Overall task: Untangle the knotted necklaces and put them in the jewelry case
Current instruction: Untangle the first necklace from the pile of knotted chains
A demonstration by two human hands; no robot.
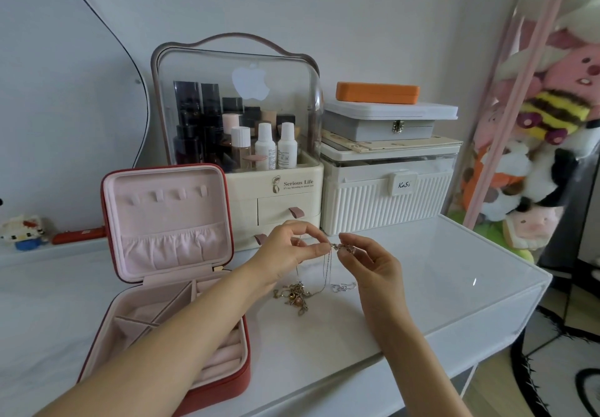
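The thin chains are hard to tell apart, and the left forearm hides part of the tray of the open red jewelry case with pink lining (168, 221). Both hands are raised above the white glossy surface (438, 286). The left hand (292, 247) pinches a fine silver chain (328, 267) between thumb and forefinger; the right hand (367, 260) pinches its small clasp end just beside it. The chain hangs to a tangled heap of gold and silver necklaces (300, 295) lying on the surface right of the case. The case's visible compartments hold no jewelry. Behind stands a clear-domed cream cosmetics organiser (276, 186) holding bottles.
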